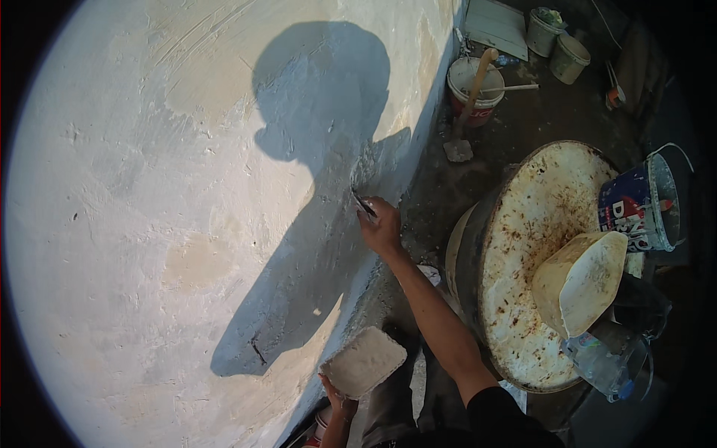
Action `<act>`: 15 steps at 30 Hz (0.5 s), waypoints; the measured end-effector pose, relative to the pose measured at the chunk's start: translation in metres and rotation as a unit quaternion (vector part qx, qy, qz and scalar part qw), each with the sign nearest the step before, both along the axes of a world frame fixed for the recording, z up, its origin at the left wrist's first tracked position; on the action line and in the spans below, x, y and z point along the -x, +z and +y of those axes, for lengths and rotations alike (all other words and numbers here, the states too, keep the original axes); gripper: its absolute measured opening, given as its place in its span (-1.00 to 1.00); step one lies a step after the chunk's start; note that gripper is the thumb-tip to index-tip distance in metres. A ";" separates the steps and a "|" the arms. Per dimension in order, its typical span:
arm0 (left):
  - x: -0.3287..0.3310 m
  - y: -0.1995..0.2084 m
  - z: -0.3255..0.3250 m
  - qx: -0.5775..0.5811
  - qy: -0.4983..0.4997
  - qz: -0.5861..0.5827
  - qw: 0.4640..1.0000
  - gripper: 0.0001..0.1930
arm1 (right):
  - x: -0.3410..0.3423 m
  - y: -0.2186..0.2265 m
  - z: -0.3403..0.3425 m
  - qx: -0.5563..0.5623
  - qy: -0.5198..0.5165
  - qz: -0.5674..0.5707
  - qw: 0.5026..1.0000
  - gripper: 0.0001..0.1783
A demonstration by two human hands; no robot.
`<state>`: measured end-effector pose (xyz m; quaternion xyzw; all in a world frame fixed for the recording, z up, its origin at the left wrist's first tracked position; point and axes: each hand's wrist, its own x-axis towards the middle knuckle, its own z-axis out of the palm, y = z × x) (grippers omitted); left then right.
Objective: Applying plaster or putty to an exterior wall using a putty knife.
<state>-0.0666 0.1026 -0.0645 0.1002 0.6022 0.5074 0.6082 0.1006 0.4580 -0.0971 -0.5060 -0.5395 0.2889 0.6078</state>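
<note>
My right hand point(382, 226) reaches up to the plastered wall point(187, 194), its fingers closed on the dark handle of a small putty knife point(362, 203). The blade's tip meets the wall at a rough, shadowed patch; the blade itself barely shows. Lower down, my left hand point(341, 404) grips a shallow rectangular tub point(346, 346) from its lower left side. Pale grey plaster lies in this tub, which is tilted close to the wall. My shadow falls across the wall around the putty knife.
Right of my arm stands a drum with a rusty white top point(511, 299). On it are a cut plastic container point(579, 280), a blue paint bucket point(631, 209) and a clear plastic jug point(609, 366). Farther off, a white-and-red bucket point(478, 112) stands beside a long-handled tool point(478, 86).
</note>
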 end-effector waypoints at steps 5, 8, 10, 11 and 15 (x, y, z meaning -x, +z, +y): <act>-0.004 0.004 0.007 0.004 -0.027 0.062 0.998 -0.21 | -0.013 0.009 -0.012 0.017 0.065 0.012 0.998 -0.82; 0.019 -0.018 -0.003 0.029 -0.046 0.033 0.998 -0.19 | -0.015 0.022 -0.021 -0.001 0.091 -0.001 0.996 -0.80; 0.015 -0.021 0.004 0.050 -0.026 0.010 0.998 -0.19 | -0.019 0.019 -0.028 -0.019 0.121 -0.014 0.992 -0.83; 0.016 -0.020 0.007 0.050 -0.029 0.010 0.998 -0.19 | -0.021 0.018 -0.031 -0.029 0.136 -0.032 0.990 -0.83; 0.013 -0.015 0.013 0.037 -0.059 0.001 0.998 -0.27 | -0.031 0.017 -0.051 -0.025 0.105 -0.048 0.993 -0.80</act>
